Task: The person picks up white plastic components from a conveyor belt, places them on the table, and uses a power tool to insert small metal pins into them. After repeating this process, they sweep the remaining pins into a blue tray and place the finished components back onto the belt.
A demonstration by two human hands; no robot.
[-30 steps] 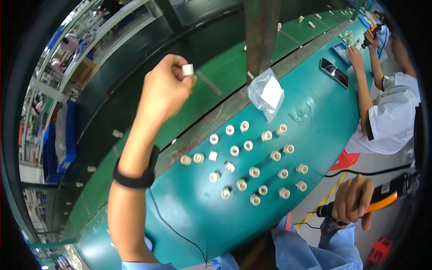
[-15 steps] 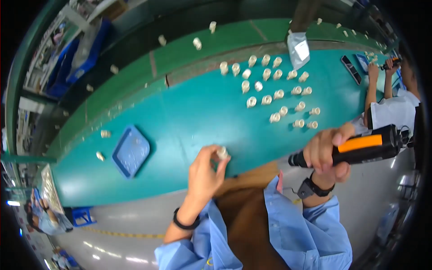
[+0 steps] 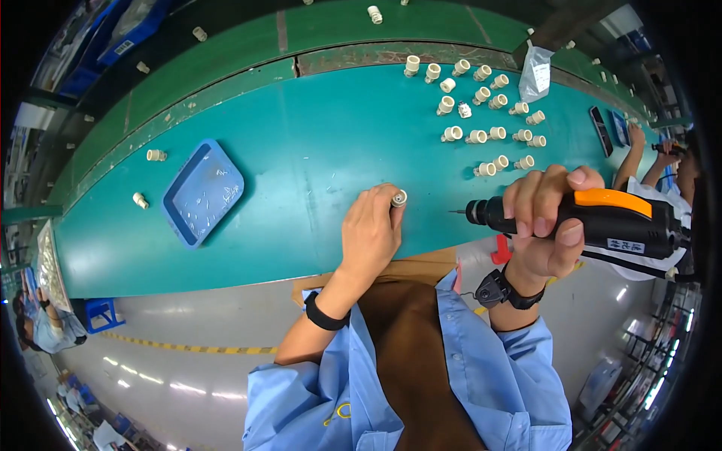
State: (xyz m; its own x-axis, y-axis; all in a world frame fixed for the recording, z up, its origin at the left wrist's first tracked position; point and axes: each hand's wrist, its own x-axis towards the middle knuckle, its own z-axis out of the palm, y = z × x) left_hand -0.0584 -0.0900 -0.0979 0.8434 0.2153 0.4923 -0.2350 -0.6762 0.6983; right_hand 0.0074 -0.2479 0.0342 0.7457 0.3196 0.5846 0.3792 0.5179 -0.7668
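Note:
Over the front of the green bench top, my left hand [image 3: 370,229] is closed around a small cream cylindrical fitting [image 3: 399,198]. Its round end with a dark centre faces right, and my fingers hide the rest. My right hand [image 3: 547,218] grips a black electric screwdriver [image 3: 618,234] with an orange lever, held roughly level. The thin bit points left toward the fitting, with a gap between them. Beyond my right hand, several similar cream fittings [image 3: 475,137] stand or lie in loose rows.
A blue tray [image 3: 239,183] holding small slivers sits at left, with two fittings [image 3: 156,155] near it. A plastic bag [image 3: 535,75] and a dark phone-like slab [image 3: 600,131] lie toward the right. A green conveyor belt [image 3: 248,36] runs behind; a co-worker's arm [image 3: 635,154] is at far right.
The view has shifted. My left hand has turned so the fitting's round end faces right. The screwdriver has come nearly level, its bit now showing and pointing at the fitting.

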